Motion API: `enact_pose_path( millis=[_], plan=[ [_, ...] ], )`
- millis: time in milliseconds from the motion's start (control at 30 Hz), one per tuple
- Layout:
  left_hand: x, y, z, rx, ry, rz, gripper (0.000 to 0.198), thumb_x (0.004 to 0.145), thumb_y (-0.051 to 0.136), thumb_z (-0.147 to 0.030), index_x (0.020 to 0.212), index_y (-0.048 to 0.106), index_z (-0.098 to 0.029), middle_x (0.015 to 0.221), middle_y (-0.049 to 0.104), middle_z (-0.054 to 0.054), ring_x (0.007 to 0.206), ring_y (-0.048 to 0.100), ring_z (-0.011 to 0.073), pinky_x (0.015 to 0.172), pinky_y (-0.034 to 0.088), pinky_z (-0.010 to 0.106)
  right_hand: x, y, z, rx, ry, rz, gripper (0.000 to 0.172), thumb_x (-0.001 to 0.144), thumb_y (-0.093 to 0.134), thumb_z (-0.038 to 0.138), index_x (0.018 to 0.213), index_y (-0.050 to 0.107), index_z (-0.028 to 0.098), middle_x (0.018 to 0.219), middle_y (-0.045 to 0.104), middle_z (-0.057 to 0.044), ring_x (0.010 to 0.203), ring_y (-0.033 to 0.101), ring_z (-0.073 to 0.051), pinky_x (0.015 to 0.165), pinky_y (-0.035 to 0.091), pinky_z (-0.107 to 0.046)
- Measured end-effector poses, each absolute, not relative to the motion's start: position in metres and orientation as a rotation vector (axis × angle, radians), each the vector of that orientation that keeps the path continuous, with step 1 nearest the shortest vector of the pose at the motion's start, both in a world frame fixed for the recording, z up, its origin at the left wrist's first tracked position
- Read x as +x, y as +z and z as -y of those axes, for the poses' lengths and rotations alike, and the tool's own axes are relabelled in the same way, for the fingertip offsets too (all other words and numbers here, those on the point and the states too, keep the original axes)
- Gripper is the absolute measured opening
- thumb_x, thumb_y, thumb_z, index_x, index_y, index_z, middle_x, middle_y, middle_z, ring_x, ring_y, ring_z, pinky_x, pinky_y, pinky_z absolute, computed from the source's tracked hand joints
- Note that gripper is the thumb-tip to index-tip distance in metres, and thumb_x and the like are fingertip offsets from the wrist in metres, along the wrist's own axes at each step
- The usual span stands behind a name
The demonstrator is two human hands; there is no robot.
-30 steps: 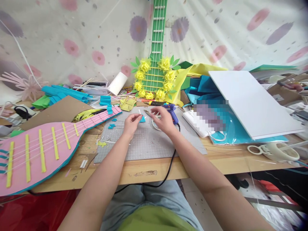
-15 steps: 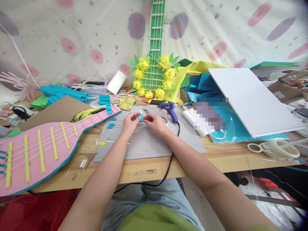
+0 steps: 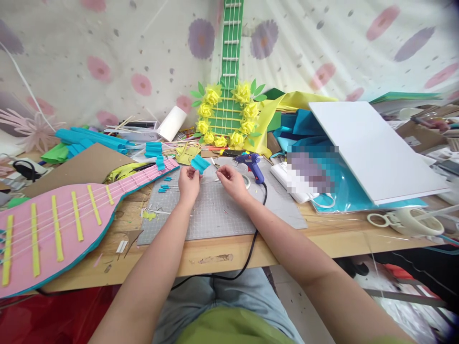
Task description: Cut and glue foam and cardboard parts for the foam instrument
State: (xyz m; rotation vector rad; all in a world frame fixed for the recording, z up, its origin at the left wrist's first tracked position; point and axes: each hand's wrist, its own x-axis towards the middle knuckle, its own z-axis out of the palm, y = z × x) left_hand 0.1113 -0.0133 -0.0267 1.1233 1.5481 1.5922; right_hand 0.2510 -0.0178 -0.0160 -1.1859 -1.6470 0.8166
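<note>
My left hand [image 3: 189, 180] is closed on a small folded piece of teal paper [image 3: 200, 164], lifted a little over the grey cutting mat [image 3: 215, 215]. My right hand [image 3: 231, 180] is pinched close beside it, on a thin pale stick that runs between the two hands; the stick is hard to make out. Both hands hover over the far middle of the mat. A blue glue gun [image 3: 253, 165] lies just beyond my right hand, with a roll of white tape [image 3: 245, 179] next to it.
A pink cardboard guitar [image 3: 60, 217] lies on the left of the wooden table. A green guitar with yellow flowers [image 3: 227, 114] leans at the back. A white board [image 3: 369, 148] on teal sheets lies right, scissors [image 3: 390, 222] nearby. Small teal pins [image 3: 167, 186] rest on the mat.
My right hand came back from near the glue gun and met the left. The teal piece then rose in my left hand, and the right hand drew slightly apart.
</note>
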Motion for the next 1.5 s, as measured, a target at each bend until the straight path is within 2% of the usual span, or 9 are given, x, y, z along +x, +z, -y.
enact_pose_path(
  millis=[100, 233, 433, 600, 800, 1500],
  plan=[
    [0.118, -0.018, 0.020, 0.811, 1.608, -1.353, 0.011, 0.070, 0.056, -0.016, 0.075, 0.046, -0.018, 0.065, 0.054, -0.003, 0.063, 0.058, 0.0107, 0.061, 0.045, 0.024, 0.249, -0.014, 0.022, -1.111, 0.808, 1.681, 0.014, 0.079, 0.046, 0.033, 0.078, 0.052, 0.020, 0.073, 0.058, -0.002, 0.065, 0.051, -0.014, 0.062, 0.041, -0.027],
    [0.121, -0.010, 0.027, 0.619, 1.550, -1.226, 0.018, 0.061, 0.064, -0.015, 0.076, 0.055, -0.015, 0.070, 0.060, -0.001, 0.065, 0.059, 0.0093, 0.063, 0.046, 0.022, 0.251, -0.018, 0.021, -1.057, 0.702, 1.825, 0.013, 0.080, 0.047, 0.030, 0.079, 0.055, 0.020, 0.076, 0.059, -0.003, 0.068, 0.051, -0.014, 0.064, 0.041, -0.027],
    [0.120, -0.007, 0.029, 0.584, 1.541, -1.140, 0.017, 0.054, 0.067, -0.016, 0.066, 0.054, -0.014, 0.067, 0.064, 0.001, 0.066, 0.063, 0.0145, 0.069, 0.051, 0.030, 0.257, -0.024, 0.014, -1.088, 0.580, 1.929, 0.011, 0.080, 0.048, 0.025, 0.079, 0.057, 0.020, 0.076, 0.058, -0.003, 0.071, 0.052, -0.015, 0.065, 0.040, -0.027],
    [0.120, -0.004, 0.030, 0.608, 1.542, -1.183, 0.015, 0.056, 0.064, -0.015, 0.064, 0.051, -0.014, 0.062, 0.064, 0.001, 0.071, 0.066, 0.0180, 0.073, 0.052, 0.034, 0.260, -0.023, 0.014, -1.084, 0.552, 1.945, 0.010, 0.080, 0.049, 0.023, 0.078, 0.058, 0.019, 0.076, 0.057, -0.002, 0.067, 0.050, -0.013, 0.063, 0.039, -0.025],
    [0.115, -0.003, 0.029, 0.622, 1.517, -1.185, 0.013, 0.058, 0.060, -0.014, 0.067, 0.051, -0.014, 0.063, 0.064, 0.001, 0.065, 0.066, 0.0167, 0.075, 0.052, 0.036, 0.262, -0.022, 0.014, -1.110, 0.529, 1.967, 0.012, 0.081, 0.049, 0.024, 0.078, 0.059, 0.019, 0.075, 0.054, -0.002, 0.064, 0.049, -0.012, 0.063, 0.039, -0.025],
    [0.114, -0.005, 0.027, 0.695, 1.489, -1.216, 0.008, 0.062, 0.053, -0.013, 0.070, 0.057, -0.012, 0.070, 0.067, 0.006, 0.073, 0.067, 0.0186, 0.075, 0.053, 0.036, 0.262, -0.023, 0.012, -1.136, 0.549, 2.000, 0.011, 0.079, 0.050, 0.024, 0.076, 0.059, 0.019, 0.075, 0.054, -0.002, 0.063, 0.048, -0.012, 0.063, 0.038, -0.025]
  ],
)
